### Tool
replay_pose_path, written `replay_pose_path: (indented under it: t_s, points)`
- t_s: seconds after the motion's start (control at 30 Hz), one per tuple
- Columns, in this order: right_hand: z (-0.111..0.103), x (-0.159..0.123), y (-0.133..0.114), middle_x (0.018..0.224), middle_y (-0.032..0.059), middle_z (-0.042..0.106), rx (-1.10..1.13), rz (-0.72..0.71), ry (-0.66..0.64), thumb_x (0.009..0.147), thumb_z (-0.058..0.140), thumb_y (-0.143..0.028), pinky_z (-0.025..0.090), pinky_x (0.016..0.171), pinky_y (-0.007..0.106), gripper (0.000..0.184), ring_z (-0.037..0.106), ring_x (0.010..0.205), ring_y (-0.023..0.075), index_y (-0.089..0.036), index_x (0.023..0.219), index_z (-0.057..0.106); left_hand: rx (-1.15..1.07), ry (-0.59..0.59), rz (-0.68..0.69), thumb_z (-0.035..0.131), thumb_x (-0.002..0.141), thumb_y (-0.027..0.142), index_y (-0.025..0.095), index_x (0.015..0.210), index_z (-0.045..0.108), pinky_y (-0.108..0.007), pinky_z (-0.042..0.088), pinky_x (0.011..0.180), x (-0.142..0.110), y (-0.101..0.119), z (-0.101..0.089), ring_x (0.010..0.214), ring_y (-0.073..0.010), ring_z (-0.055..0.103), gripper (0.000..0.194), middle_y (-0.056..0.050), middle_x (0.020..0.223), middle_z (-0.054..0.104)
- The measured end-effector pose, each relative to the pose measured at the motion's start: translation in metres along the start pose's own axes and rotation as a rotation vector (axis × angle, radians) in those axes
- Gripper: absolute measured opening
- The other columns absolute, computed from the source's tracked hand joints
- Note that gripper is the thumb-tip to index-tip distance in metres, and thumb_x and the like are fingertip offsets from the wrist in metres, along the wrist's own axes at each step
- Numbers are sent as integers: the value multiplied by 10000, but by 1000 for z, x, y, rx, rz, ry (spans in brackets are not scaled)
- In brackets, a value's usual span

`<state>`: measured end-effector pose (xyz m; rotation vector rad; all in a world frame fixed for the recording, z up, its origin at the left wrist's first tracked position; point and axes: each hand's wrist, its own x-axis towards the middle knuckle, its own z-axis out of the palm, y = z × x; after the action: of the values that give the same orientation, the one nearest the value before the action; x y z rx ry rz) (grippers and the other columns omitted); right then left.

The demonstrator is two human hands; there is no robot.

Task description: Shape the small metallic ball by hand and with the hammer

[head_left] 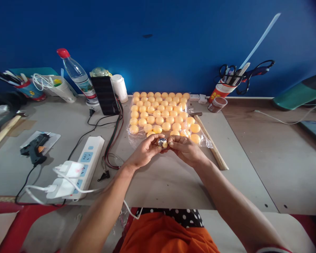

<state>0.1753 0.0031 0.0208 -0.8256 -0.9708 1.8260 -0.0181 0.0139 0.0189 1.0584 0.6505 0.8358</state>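
A small, shiny silver ball (162,142) with a golden reflection or patch sits between my two hands at the front edge of the bagged orange balls. My left hand (144,151) is closed round its left side, thumb below and forefinger above. From the other side my right hand (186,149) pinches with thumb and forefinger at the ball's right edge; whether a smaller piece is in that pinch cannot be seen. Just beyond lie many orange balls (159,120) resembling table tennis balls, in a clear plastic bag (133,138).
A hammer (212,144) lies right of the bag. Leftward are a power strip (91,158) with white chargers, cables, a glue gun (36,146), a phone (105,95) and a bottle (77,75). A cup of scissors (221,89) stands by the blue wall (173,45).
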Motion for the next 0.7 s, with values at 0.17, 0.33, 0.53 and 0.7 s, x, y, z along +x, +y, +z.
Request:
replay_pose_path:
  t_s: [0.17, 0.33, 0.53, 0.7]
  points:
    - [2, 0, -2, 699, 26, 697, -20, 0, 19, 685, 867, -421, 534, 825, 413, 300, 681, 779, 214, -184, 719, 685, 22, 3, -1, 798, 777, 370, 188, 1163, 617, -352, 520, 849, 0, 0, 0, 864, -184, 656, 464, -62, 978, 661]
    - [4, -1, -3, 689, 22, 697, -44, -1, 47, 669, 874, -425, 534, 812, 405, 313, 683, 758, 208, -184, 709, 680, 30, 2, -1, 797, 779, 375, 178, 1170, 614, -349, 520, 849, 0, -1, -1, 885, -193, 660, 475, -71, 992, 663]
    - [2, -2, -2, 709, 27, 707, -40, 11, 45, 697, 853, -409, 531, 817, 406, 298, 676, 727, 196, -178, 724, 666, 25, -1, -1, 792, 789, 365, 181, 1178, 602, -338, 522, 854, -1, -3, 0, 876, -174, 654, 470, -66, 998, 666]
    - [-1, -1, -2, 735, 35, 707, -38, 17, 7, 706, 851, -415, 529, 836, 403, 303, 673, 751, 196, -177, 714, 665, 24, -4, -10, 797, 783, 361, 182, 1164, 607, -338, 524, 861, -1, -2, 0, 875, -169, 652, 461, -67, 1020, 662]
